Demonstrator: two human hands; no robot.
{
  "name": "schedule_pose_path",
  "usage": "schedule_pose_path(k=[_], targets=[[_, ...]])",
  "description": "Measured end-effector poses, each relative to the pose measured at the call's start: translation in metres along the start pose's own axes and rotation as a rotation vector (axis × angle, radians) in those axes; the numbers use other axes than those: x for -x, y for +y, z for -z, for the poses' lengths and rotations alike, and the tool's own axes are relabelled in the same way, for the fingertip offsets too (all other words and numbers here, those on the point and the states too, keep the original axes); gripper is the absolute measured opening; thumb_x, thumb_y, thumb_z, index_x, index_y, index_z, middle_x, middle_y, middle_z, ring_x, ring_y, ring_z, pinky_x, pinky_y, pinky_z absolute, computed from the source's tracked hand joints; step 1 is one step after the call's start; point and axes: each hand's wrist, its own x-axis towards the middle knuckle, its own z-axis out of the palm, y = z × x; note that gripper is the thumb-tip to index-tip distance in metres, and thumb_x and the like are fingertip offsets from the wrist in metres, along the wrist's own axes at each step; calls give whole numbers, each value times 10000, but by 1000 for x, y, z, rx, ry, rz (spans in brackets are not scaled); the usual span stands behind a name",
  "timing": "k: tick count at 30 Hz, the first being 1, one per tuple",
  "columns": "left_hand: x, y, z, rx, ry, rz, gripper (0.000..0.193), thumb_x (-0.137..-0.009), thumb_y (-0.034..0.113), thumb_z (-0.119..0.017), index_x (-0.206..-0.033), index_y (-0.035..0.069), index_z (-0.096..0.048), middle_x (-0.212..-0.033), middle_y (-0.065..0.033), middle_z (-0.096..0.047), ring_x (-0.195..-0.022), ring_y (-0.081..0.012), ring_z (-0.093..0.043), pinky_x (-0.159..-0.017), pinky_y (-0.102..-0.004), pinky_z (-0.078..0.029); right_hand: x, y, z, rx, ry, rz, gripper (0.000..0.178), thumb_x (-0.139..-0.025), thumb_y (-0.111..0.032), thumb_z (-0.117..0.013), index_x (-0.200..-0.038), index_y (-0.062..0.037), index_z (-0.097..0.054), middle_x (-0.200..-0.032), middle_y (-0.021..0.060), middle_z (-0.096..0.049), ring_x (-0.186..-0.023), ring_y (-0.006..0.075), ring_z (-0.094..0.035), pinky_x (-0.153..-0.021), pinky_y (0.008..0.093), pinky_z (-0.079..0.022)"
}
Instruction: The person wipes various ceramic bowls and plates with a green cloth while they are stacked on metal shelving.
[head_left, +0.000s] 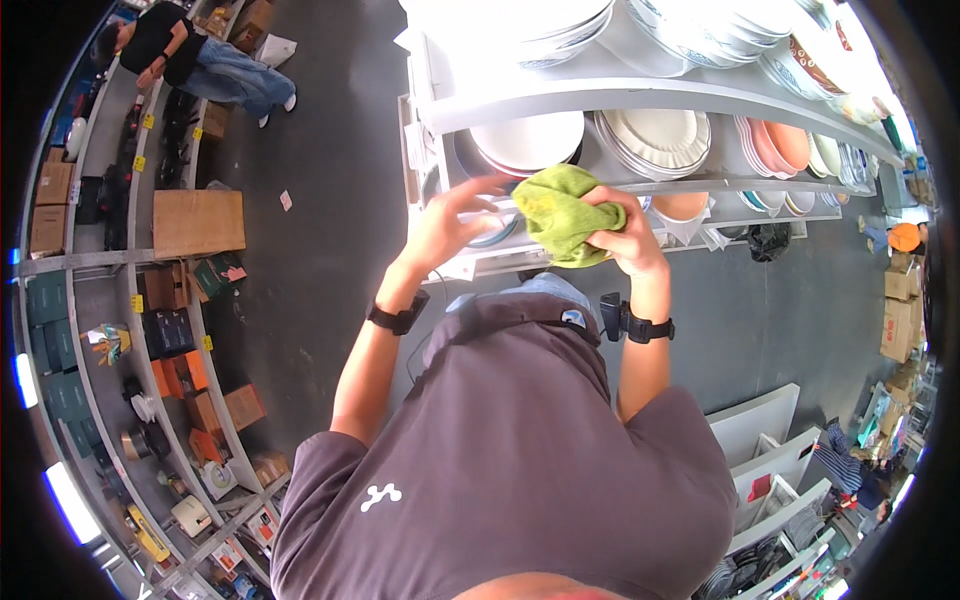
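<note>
My right hand grips a bunched green cloth in front of a white shelf unit. My left hand reaches with its fingers spread to a white plate on the lower shelf level, its fingertips on the plate's rim. Whether it grips the plate is not clear. The cloth covers the plate's right part. Both wrists wear black bands. Stacks of white plates stand just above the hands.
The shelves carry more stacks of cream, pink and patterned plates and bowls. Racks with boxes and kitchenware line the left side across a dark floor aisle. Another person stands far up the aisle. White shelving stands at lower right.
</note>
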Motion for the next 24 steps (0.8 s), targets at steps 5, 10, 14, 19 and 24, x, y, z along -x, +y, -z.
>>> schedule_pose_path(k=[5,10,14,19,24], targets=[[31,5,13,147,121,-28,147,-895,67,-712,-999,-32,-682,-939,-52,-672,-847,-103,-635,-783,-257,-533,-25,-17,-64,537,-62,124,398,-660,87,-746,-1027,-49,-672,-1318,108,-581,-1193,244,-579,-995,325,-455],[66,16,62,-143,427,-54,165,-921,139,-704,-891,-13,-649,-716,8,-562,-687,-57,-501,-633,-218,-422,-45,4,-81,649,36,157,357,-699,58,-736,-1040,-17,-668,-1367,109,-561,-1224,236,-560,-992,336,-457],[89,23,90,-216,480,-38,193,-988,169,-614,-927,-13,-637,-962,-49,-594,-863,-102,-549,-762,-248,-451,-58,-6,-119,363,77,49,271,-875,-71,-710,-1125,15,-648,-1128,66,-663,-954,123,-622,-891,278,-474],[112,6,112,-31,485,143,269,-1072,240,-461,-920,28,-525,-796,11,-459,-760,-70,-435,-687,-245,-407,-89,15,-146,301,157,-38,381,-1018,-334,-579,-1182,8,-620,-998,12,-644,-882,68,-573,-802,223,-469],[150,-19,122,189,639,181,226,-1066,271,-485,-1004,58,-524,-840,41,-469,-792,-46,-433,-710,-209,-394,-109,43,-175,138,40,-86,414,-1009,-411,-573,-1140,-20,-613,-1004,19,-652,-856,80,-631,-736,238,-529]])
